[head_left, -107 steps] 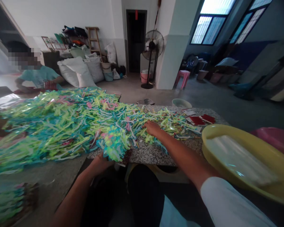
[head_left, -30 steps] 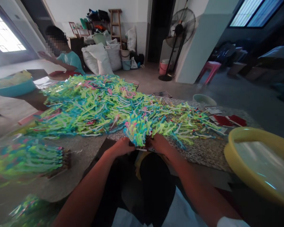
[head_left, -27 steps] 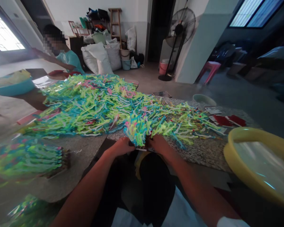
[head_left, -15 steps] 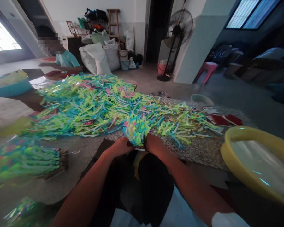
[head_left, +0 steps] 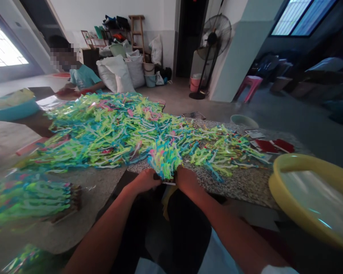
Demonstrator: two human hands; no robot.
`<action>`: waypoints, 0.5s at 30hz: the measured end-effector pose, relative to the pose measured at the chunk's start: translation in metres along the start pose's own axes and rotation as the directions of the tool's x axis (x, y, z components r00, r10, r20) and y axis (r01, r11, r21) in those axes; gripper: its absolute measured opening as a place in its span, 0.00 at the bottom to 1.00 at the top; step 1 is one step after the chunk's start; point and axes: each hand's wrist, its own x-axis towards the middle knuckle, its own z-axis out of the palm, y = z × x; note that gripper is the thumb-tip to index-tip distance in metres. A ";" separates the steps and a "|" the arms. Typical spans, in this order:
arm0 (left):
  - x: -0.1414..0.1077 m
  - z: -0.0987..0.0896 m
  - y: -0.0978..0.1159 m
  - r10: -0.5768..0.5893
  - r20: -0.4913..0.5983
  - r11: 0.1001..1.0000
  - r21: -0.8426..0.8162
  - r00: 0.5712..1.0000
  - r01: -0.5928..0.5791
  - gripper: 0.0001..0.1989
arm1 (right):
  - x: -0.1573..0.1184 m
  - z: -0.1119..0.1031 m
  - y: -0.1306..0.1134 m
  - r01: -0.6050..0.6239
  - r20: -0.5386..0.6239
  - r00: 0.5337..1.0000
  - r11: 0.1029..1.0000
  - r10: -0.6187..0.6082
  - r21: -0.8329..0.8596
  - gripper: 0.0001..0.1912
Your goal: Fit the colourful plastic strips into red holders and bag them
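A bundle of thin plastic strips (head_left: 165,160), green, blue, white and pink, stands upright between my hands at the table's near edge. A flat pale edge shows under its brown lower ends. My left hand (head_left: 145,179) is closed on the bundle's lower left side. At the lower right side my right hand (head_left: 188,179) grips it as well, its fingertips partly hidden. Just beyond lies a big loose heap of similar strips (head_left: 111,129), spread over the speckled stone tabletop (head_left: 240,186).
A yellow basin (head_left: 286,161) stands at the right, near red packets (head_left: 267,145). To the left lies a bagged bundle of strips (head_left: 45,196). Across the heap sits another person (head_left: 84,78) by a blue basin (head_left: 14,109). White sacks (head_left: 122,72) and a fan (head_left: 215,38) stand behind.
My hands and the bundle stay nearly in place, slightly lower in view. The other person has shifted a little to the right, with the arms now nearer the heap.
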 end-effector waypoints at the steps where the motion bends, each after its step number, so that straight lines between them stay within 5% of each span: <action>1: 0.001 0.001 -0.002 0.001 -0.011 1.000 0.007 1.000 -0.001 0.08 | 0.001 -0.001 -0.002 0.004 0.002 1.000 1.000 -0.004 0.000 0.14; 15: 0.005 0.006 -0.011 -0.028 -0.081 0.995 0.089 0.996 0.035 0.14 | 0.013 -0.002 0.003 0.046 0.067 0.996 0.996 -0.051 0.080 0.13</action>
